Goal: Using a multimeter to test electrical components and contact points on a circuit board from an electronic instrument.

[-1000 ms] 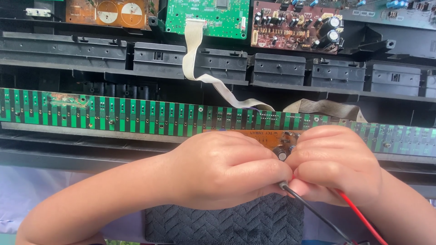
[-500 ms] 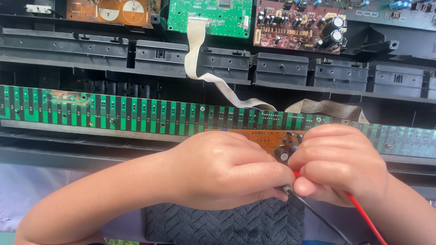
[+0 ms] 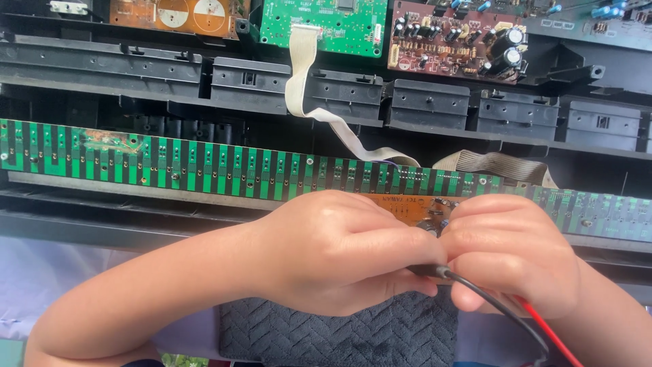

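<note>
While hands crowd: hidden orange board

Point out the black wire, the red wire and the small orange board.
black wire [image 3: 489,299], head view, on its stretch below the fingers
red wire [image 3: 550,333], head view, mid-length
small orange board [image 3: 407,209], head view, bare part between the hands

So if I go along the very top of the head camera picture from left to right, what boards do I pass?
Orange-brown board with two pale round discs → green circuit board → reddish-brown board with dark round capacitors.
</note>
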